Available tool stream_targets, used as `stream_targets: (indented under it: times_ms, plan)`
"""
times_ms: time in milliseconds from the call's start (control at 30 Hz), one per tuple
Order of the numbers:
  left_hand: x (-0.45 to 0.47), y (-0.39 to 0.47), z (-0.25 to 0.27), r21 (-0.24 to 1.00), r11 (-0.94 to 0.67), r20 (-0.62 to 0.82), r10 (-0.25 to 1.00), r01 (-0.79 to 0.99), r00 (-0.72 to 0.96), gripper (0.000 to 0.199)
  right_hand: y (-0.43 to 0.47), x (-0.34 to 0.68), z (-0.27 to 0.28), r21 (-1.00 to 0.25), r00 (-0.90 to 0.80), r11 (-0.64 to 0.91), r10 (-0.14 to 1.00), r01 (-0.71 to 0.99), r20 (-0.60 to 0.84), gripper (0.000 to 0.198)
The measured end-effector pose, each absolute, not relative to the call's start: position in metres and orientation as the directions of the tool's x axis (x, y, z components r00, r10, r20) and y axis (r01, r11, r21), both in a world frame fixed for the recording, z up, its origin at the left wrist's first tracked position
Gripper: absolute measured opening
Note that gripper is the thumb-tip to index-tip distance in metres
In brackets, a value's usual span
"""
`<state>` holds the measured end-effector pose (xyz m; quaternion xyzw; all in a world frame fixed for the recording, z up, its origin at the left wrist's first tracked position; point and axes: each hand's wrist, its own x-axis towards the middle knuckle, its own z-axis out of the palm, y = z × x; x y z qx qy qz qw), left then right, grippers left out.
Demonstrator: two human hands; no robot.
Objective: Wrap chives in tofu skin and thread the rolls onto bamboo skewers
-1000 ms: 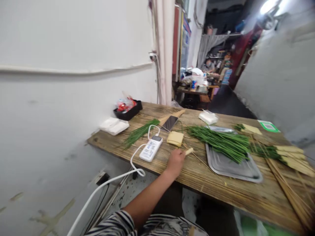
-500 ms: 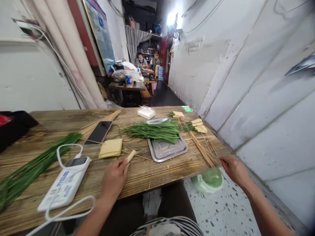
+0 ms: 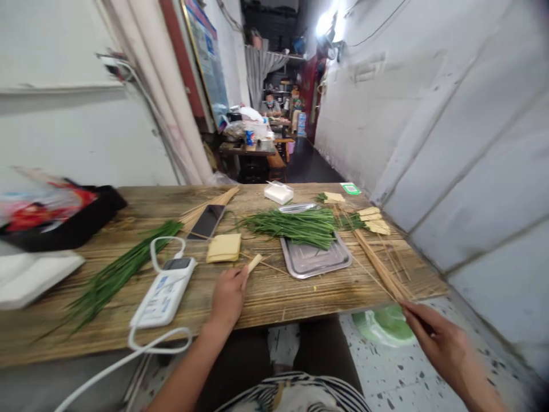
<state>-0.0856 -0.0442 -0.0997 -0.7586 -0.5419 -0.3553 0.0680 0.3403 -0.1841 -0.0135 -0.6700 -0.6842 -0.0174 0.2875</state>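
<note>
My left hand [image 3: 229, 294] is closed around a small pale-yellow roll [image 3: 254, 262] just above the table, probably folded tofu skin. Beside it lies a stack of square yellow tofu sheets [image 3: 223, 248]. My right hand [image 3: 444, 340] is at the table's right front edge, thumb and fingers pinched on the end of a thin bamboo skewer [image 3: 373, 277]. A bundle of bamboo skewers [image 3: 377, 263] lies by those fingertips. Long green chives [image 3: 295, 226] lie across a metal tray [image 3: 317, 264]. Finished-looking skewers with yellow rolls [image 3: 374, 220] and green ends rest behind the bundle.
On the left are more chives [image 3: 124, 274], a white power strip [image 3: 163, 294] with a cable, a phone [image 3: 206, 221] and a black box [image 3: 72, 220]. A white package [image 3: 278, 193] stands at the back. A green basin [image 3: 384, 325] is on the floor. Someone sits far back.
The view has turned left, so more of the table's left side shows. My right hand has come onto the skewer ends and pinches one. My left hand keeps hold of the roll.
</note>
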Motion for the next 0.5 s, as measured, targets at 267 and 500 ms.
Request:
stream_targets:
  times_ms: [267,500]
  plan:
    - [-0.078,-0.050,-0.092,0.425,-0.336,0.555,0.830,0.841,0.051,0.020,-0.139,0.193,-0.065,-0.369,-0.313,0.487,0.842,0.792,0.439,0.038]
    - [-0.078,-0.050,-0.091,0.439,-0.318,0.536,0.843,0.840,0.040,0.019,-0.120,0.168,-0.080,-0.209,-0.390,0.484,0.843,0.850,0.370,0.038]
